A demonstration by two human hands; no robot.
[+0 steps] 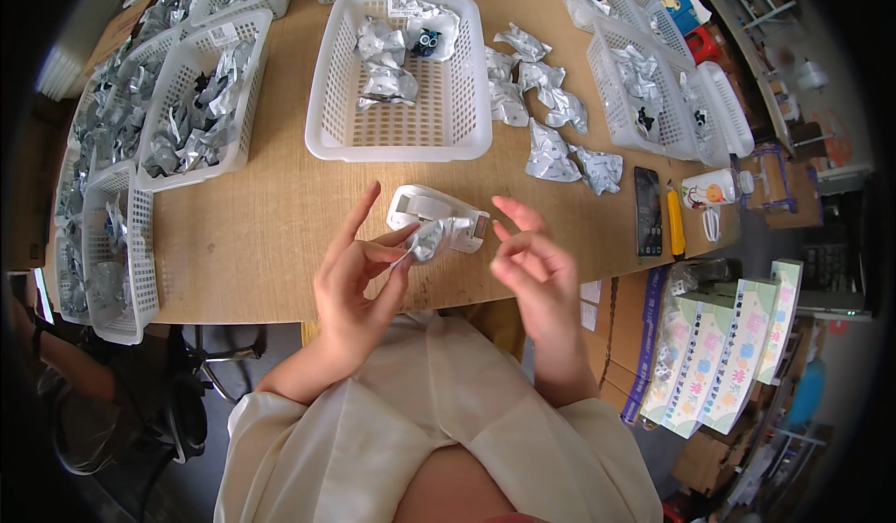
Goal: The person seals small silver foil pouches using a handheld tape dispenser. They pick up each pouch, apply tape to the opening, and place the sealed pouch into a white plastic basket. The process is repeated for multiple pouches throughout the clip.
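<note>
My left hand (355, 276) pinches the edge of a silver foil pouch (431, 241) between thumb and fingers, with its index finger stretched up and away. The pouch is crumpled and tilted, partly in front of a white tape dispenser (411, 204) on the table. To the right of that dispenser my right hand (537, 266) hovers with fingers apart and partly curled, slightly blurred. I make out nothing between its fingers. Beyond both hands stands a white plastic basket (401, 153) holding several foil pouches (385, 80) and small dark parts (427, 41).
Several foil pouches (553, 150) lie right of the basket. More baskets of pouches (245, 140) line the left side, others (597, 56) the right. A phone (648, 210), yellow cutter (675, 220) and white bottle (711, 189) lie at right. Printed boxes (728, 355) stand below the table edge.
</note>
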